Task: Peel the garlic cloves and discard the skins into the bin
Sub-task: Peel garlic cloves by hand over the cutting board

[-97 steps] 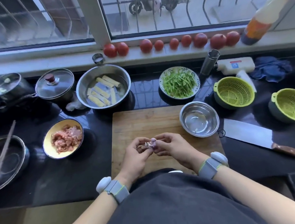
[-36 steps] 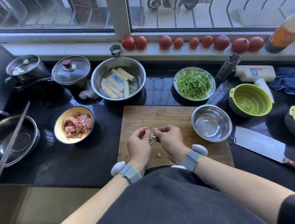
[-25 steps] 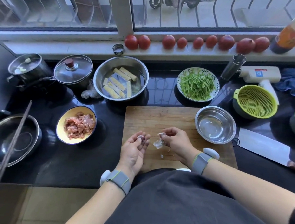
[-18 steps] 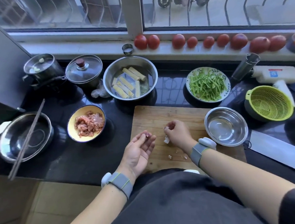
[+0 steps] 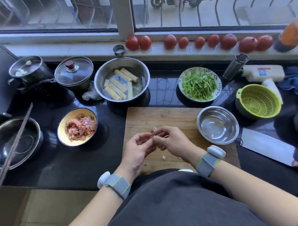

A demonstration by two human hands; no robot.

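Peeling a garlic clove [image 5: 153,132] over the cutting board [image 5: 162,115].
Left hand [image 5: 137,147] and right hand [image 5: 171,140] both pinch it; 2 skin scraps [image 5: 163,157] lie just below the right hand.

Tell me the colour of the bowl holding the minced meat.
Yellow inside, with a dark rim: the bowl, clearest in the head view.

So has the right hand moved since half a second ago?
Yes. The right hand has come back left along the cutting board, away from the steel bowl, rejoining the left hand on the garlic clove.
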